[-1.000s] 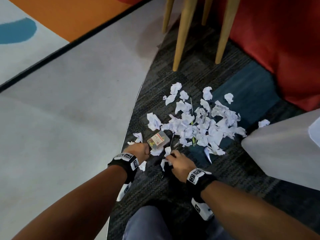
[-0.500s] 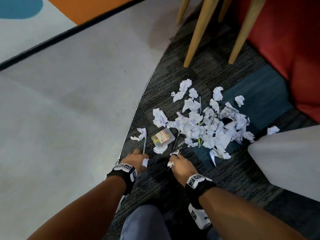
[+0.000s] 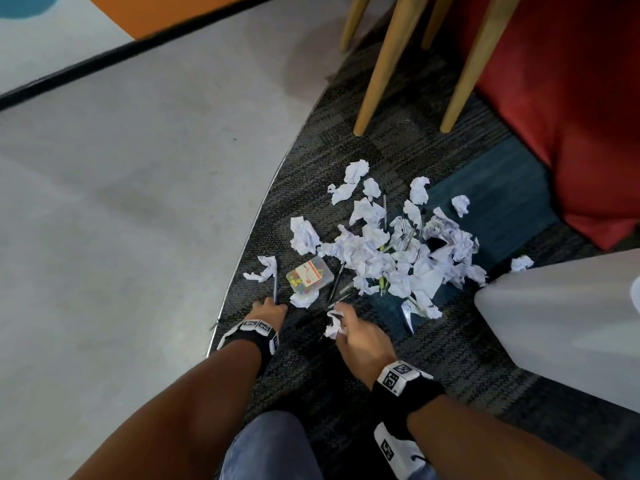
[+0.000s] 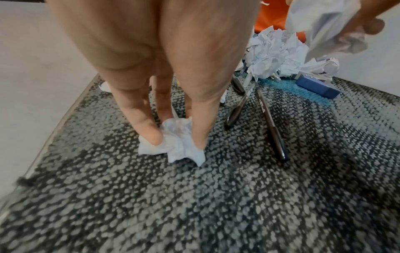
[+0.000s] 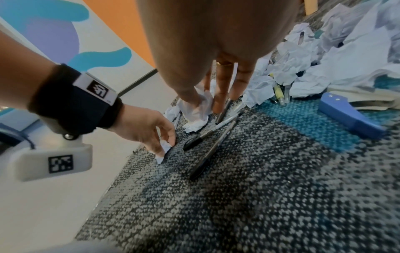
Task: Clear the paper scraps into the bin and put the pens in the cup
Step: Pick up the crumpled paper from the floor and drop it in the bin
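A heap of crumpled white paper scraps (image 3: 398, 251) lies on the dark carpet with several pens (image 3: 384, 209) mixed in. My left hand (image 3: 273, 306) is down at the carpet's left edge, and in the left wrist view its fingertips (image 4: 200, 142) pinch a small scrap (image 4: 175, 137) that rests on the floor. My right hand (image 3: 341, 323) holds another crumpled scrap (image 3: 333, 328) just above the carpet. Two dark pens (image 5: 207, 154) lie between the hands, and one more pen (image 3: 275, 285) lies beyond the left hand. No cup is in view.
A clear box of coloured pins (image 3: 310, 273) sits just past the hands. A white container (image 3: 561, 323) stands at the right. A blue tool (image 5: 350, 116) lies by the heap. Wooden chair legs (image 3: 391, 64) and red upholstery (image 3: 571, 98) lie beyond; smooth grey floor (image 3: 121, 202) to the left.
My left hand drew back from the pin box to a small scrap at the carpet edge and pinched it. My right hand pulled back a little, still holding its scrap.
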Motion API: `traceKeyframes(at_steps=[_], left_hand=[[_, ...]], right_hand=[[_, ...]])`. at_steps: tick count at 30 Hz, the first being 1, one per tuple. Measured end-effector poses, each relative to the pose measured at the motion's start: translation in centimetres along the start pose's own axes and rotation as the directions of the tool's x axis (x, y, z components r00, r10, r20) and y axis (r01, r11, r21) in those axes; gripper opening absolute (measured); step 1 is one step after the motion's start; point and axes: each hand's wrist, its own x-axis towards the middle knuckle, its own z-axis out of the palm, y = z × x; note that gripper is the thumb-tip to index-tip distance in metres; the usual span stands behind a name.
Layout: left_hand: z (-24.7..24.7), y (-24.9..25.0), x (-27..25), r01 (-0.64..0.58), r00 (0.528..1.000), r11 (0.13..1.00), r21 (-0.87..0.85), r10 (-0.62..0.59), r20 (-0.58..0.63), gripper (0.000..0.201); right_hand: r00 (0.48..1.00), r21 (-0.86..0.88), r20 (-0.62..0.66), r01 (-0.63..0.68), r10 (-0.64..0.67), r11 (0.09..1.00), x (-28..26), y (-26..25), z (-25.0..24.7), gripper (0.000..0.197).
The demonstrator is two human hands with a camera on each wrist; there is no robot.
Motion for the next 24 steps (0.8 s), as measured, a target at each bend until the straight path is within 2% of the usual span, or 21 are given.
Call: traceKeyframes(at_steps=[3,7,12,15,18,21,22,24], left_hand=[[0.1,0.3,-0.1,0.007,0.999,1.0,-0.011,-0.007,0.032,0.028],[-1.7,1.0,-2.9,-0.032,0.999,0.998,-0.055,0.032,0.006,0.029],[-7.6,3.9,-7.8,-0.12,0.986,0.989,-0.087,0.109,-0.126,0.041],[-11.8,6.9,-10.2,-0.18,0.966,0.979,-0.093,0.158,-0.204,0.036],[-15.7,11.1,-11.9,-0.287,0.923,0.957,-0.053,0.261,-0.281,0.031],[-18.8,16.7,-13.0,-0.39,0.87,0.921,-0.002,0.367,-0.328,0.031],[-19.6,18.8,-13.5,-0.426,0.846,0.904,0.02,0.406,-0.345,0.032],[-20.7,22.9,-14.5,-0.502,0.789,0.863,0.059,0.485,-0.377,0.034]], right_hand=[[0.996,0.012,-0.056,0.066,-0.065,0.998,0.1,-0.6,-1.0,0.032],[0.99,0.045,-0.124,0.076,-0.07,0.996,-0.6,-0.7,-3.3,0.031],[0.974,0.055,-0.22,0.069,-0.055,0.996,-2.6,0.3,-8.7,0.028],[0.958,0.049,-0.284,0.047,-0.031,0.998,-4.3,1.5,-12.1,0.027],[0.937,0.072,-0.349,0.064,-0.035,0.995,-6.7,3.0,-14.8,0.028],[0.899,0.154,-0.438,0.06,0.014,0.986,-9.8,5.0,-17.1,0.028],[0.871,0.185,-0.491,0.069,0.032,0.98,-11.0,5.8,-17.8,0.028],[0.776,0.243,-0.626,0.096,0.08,0.965,-13.1,7.7,-19.1,0.027]])
